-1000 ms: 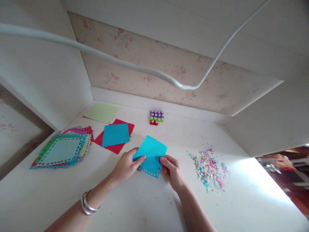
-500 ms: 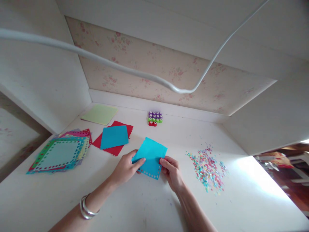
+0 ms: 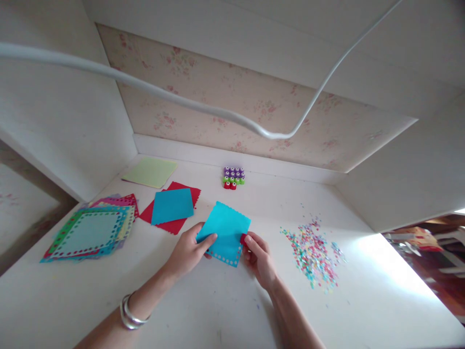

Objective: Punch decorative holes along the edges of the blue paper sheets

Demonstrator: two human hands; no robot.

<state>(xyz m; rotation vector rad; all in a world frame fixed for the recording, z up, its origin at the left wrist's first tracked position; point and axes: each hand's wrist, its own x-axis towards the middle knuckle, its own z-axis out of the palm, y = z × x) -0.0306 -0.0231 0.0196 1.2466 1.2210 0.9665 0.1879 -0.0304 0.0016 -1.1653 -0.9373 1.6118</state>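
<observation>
A turquoise paper square (image 3: 225,230) with punched holes along its near and right edges is held just above the white desk (image 3: 218,310). My left hand (image 3: 189,252) pinches its left edge, thumb on top. At the sheet's right edge my right hand (image 3: 258,257) is closed round a small red punch (image 3: 243,238). The punch sits against the paper's right edge.
A stack of hole-bordered coloured sheets (image 3: 90,230) lies at the left. A blue sheet (image 3: 171,205) rests on a red one (image 3: 174,223), with a pale green sheet (image 3: 150,171) behind. A cluster of small punches (image 3: 233,177) stands at the back. Confetti (image 3: 314,254) is heaped at the right.
The punch in my right hand has moved up along the sheet's right edge, and more of its red body shows. The sheet has shifted slightly to the left.
</observation>
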